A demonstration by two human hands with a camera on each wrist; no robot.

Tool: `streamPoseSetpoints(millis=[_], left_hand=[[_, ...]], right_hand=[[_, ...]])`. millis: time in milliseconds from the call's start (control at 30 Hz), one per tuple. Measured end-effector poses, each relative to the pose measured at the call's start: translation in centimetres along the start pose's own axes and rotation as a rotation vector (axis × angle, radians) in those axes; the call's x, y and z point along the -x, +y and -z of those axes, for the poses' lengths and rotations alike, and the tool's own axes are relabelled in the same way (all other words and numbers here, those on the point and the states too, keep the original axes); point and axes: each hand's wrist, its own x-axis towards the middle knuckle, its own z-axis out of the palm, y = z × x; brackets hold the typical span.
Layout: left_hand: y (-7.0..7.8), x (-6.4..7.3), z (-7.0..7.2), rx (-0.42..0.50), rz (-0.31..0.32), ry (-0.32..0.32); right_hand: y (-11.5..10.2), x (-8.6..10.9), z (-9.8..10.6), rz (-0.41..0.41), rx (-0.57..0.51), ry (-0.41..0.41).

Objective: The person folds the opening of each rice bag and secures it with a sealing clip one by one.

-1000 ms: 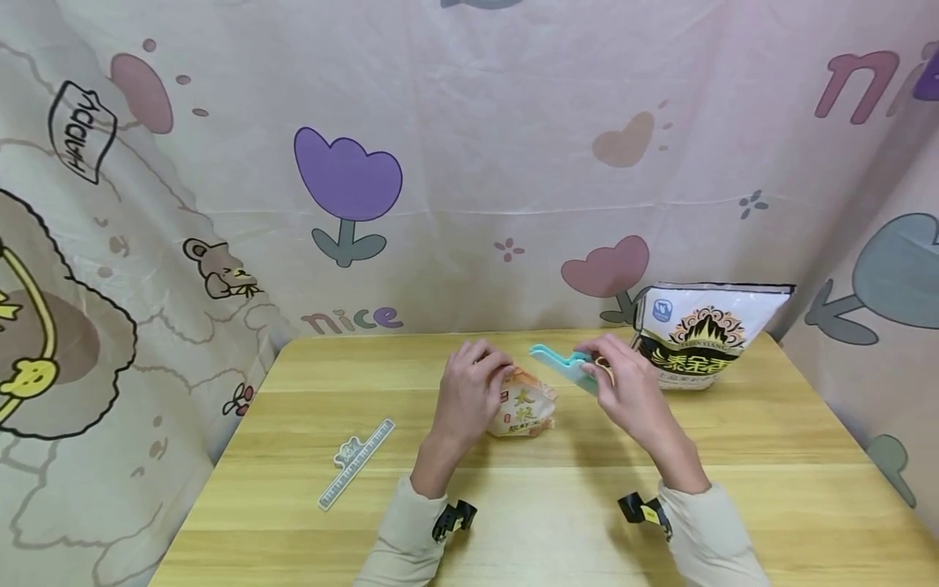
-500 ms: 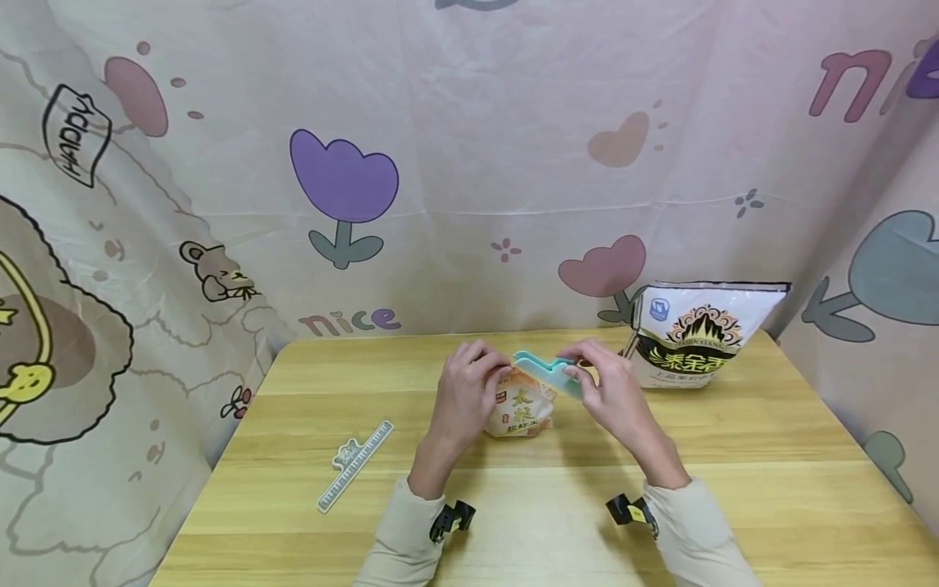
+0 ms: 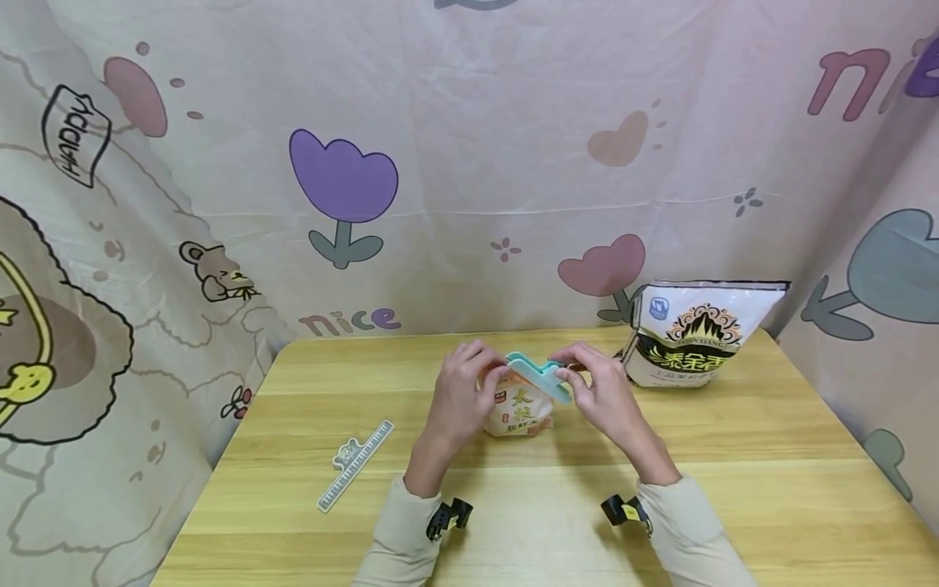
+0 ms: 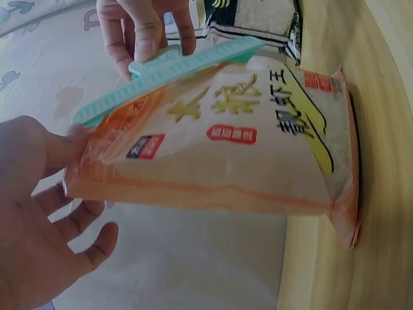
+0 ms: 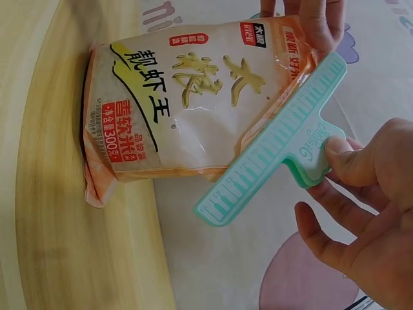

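Note:
A small orange and white rice bag (image 3: 517,409) stands upright on the table. My left hand (image 3: 462,393) pinches its top left corner between thumb and fingers, as the left wrist view also shows. In my right hand (image 3: 603,390) is a turquoise bag clip (image 5: 274,145) with a piano-key pattern, its handle squeezed between thumb and fingers. The long bar of the clip lies slanted along the bag's top edge, one end close to the left fingertips. Whether the bag's edge sits between the clip's two bars cannot be made out.
A white clip (image 3: 355,466) with the same piano-key pattern lies on the wooden table (image 3: 264,522) at the left. Behind my right hand stands a larger white and black rice bag (image 3: 700,334). A printed curtain (image 3: 455,269) hangs along the back and sides.
My right hand has moved left with the turquoise clip, bringing it from beside the small rice bag to its top edge. The left hand keeps its hold on the bag's corner.

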Motion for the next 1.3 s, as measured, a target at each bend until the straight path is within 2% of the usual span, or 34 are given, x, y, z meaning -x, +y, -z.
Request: streamPoseSetpoints(millis=[200,500,667,1033,1300], left_hand=[[-0.2,-0.1,0.7,0.002,0.012,-0.037],[-0.4,-0.3,0.9,-0.009,-0.009,-0.003],[-0.2,-0.3,0.9,-0.011,0.001,0.010],[-0.5,-0.1,2.1,-0.043,0.027,-0.048],[-0.4,-0.3,1.8,-0.076,-0.003,-0.022]], right_hand=[[-0.1,0.0,-0.1,0.005,-0.001,-0.002],[-0.3,0.0,-0.6,0.025,-0.002,0.017],[-0.5,0.0,-1.0,0.041,-0.013,0.018],[-1.0,0.0,-1.1,0.028,-0.005,0.006],[-0.9,0.1,-1.5,0.057,0.010,0.016]])
